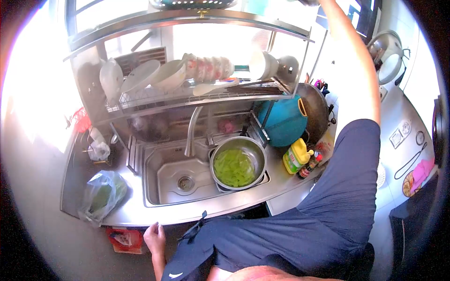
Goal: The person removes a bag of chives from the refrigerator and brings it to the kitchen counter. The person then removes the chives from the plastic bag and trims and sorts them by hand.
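My left hand hangs beside the front edge of the counter, its fingers loosely curled in, with nothing seen in them. My right arm reaches up and away past the rack's right end; its hand is cut off by the top edge. A steel pot with cut green vegetable pieces sits at the right side of the sink. Over the basin stands a curved faucet. On the counter at left lies a clear plastic bag with something green inside.
A metal dish rack with stacked bowls spans above the sink. Right of the pot stand a yellow jug, a sauce bottle, a blue-green board and a dark wok. A red packet is below the counter.
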`<action>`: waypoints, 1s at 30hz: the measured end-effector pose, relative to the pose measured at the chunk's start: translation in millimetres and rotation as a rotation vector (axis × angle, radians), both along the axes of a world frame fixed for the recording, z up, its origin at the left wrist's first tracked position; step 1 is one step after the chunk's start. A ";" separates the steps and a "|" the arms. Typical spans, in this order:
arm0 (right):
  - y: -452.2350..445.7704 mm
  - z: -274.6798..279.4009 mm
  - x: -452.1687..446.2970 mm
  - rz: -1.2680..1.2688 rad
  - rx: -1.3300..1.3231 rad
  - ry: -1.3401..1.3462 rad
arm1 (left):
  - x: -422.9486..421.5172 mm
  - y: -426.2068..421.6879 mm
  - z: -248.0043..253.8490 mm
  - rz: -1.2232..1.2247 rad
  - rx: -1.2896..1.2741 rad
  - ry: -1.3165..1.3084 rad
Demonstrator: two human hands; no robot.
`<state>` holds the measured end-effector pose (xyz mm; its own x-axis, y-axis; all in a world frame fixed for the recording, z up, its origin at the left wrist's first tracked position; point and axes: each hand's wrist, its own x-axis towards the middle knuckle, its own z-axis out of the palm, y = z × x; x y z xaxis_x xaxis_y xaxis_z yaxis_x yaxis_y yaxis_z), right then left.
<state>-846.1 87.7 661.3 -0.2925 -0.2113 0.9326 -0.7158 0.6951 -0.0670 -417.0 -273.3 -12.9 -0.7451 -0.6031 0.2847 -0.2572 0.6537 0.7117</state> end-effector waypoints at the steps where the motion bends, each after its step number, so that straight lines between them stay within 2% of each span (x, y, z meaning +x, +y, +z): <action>1: 7.7 -7.6 -7.6 -0.005 0.014 -0.046 | -2.4 -0.3 -3.4 -0.003 0.009 0.013; 4: 22.1 -24.8 -20.5 -0.047 0.206 -0.030 | -6.6 -1.9 -6.5 -0.039 0.002 -0.017; 5: 26.1 -29.7 -18.6 -0.028 0.214 -0.096 | -7.9 5.2 7.0 -0.043 -0.086 -0.004; 10: 30.0 -42.7 -10.2 -0.011 0.198 -0.182 | -7.2 12.8 1.0 -0.040 0.023 -0.061; 11: 31.2 -41.0 -17.1 -0.004 0.200 -0.181 | -5.9 15.7 0.9 -0.034 0.079 -0.052; 14: 34.6 -38.0 -37.9 -0.112 0.361 -0.081 | -2.7 22.5 9.7 -0.033 0.037 -0.047; 18: 30.9 -43.0 -33.1 -0.104 0.306 -0.272 | 3.8 23.9 11.6 -0.013 0.057 -0.074; 20: 25.1 -46.1 -27.7 -0.291 0.384 -0.167 | 8.5 24.5 12.0 -0.009 0.014 -0.080; 21: 16.0 -47.1 -12.3 -0.283 0.367 -0.187 | 9.3 25.0 19.8 0.002 0.075 -0.138; 22: 12.5 -44.6 -10.3 -0.273 0.403 -0.113 | 11.6 25.5 20.8 -0.009 0.066 -0.078; 25: -18.3 -43.5 -24.5 -0.069 0.421 0.119 | 13.4 21.0 16.0 0.005 0.104 -0.106; 27: -50.9 -31.2 -52.3 0.239 0.464 0.378 | 11.1 18.3 15.4 0.015 0.003 -0.078; 28: -70.3 -21.4 -88.9 0.667 0.605 0.858 | 12.9 15.5 7.3 0.025 -0.009 -0.035; 29: -78.6 -33.3 -53.1 0.419 0.462 0.443 | 14.3 16.0 14.2 0.025 0.033 -0.089; 30: -92.3 -56.1 -19.8 0.274 0.384 0.199 | 17.3 18.0 10.0 0.036 0.051 -0.036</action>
<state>-865.9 -4.6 605.2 -0.0033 -0.5936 0.8048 -0.8483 0.4278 0.3121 -399.7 -255.3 -2.9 -0.7315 -0.6430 0.2269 -0.3059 0.6069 0.7336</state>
